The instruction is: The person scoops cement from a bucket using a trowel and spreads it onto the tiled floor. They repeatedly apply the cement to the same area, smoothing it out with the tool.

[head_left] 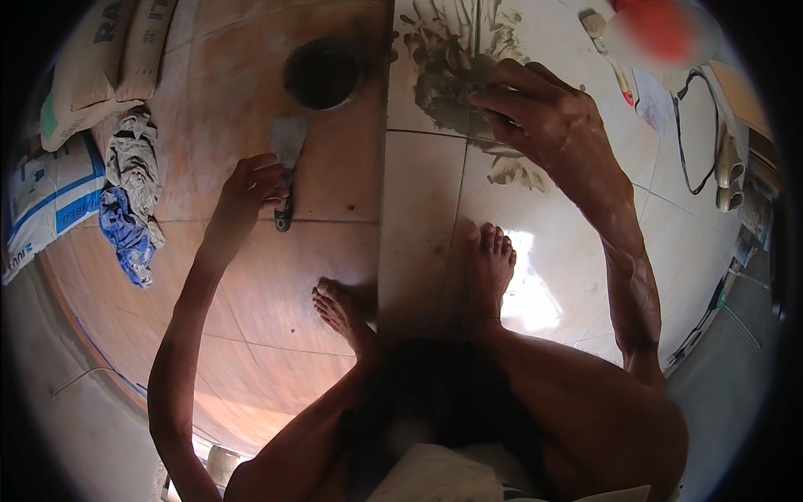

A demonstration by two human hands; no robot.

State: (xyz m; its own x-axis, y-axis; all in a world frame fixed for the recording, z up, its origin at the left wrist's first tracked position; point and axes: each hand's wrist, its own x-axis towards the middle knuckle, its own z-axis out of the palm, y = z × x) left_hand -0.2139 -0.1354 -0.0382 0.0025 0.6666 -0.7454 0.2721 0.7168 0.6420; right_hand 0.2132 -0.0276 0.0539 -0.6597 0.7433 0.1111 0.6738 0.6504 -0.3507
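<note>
Tiled floor is stretching underfoot. Left hand is curling at a scraper, grip unclear; right hand, fingers bunched, contents hidden, is seemingly spreading grey paste on pale tiles, likely needing even pressure next.

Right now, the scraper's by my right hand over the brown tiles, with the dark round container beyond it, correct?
Not quite: the head view shows the scraper by your left hand, not your right hand. The brown tiles beneath and dark round container beyond are as you said.
</note>
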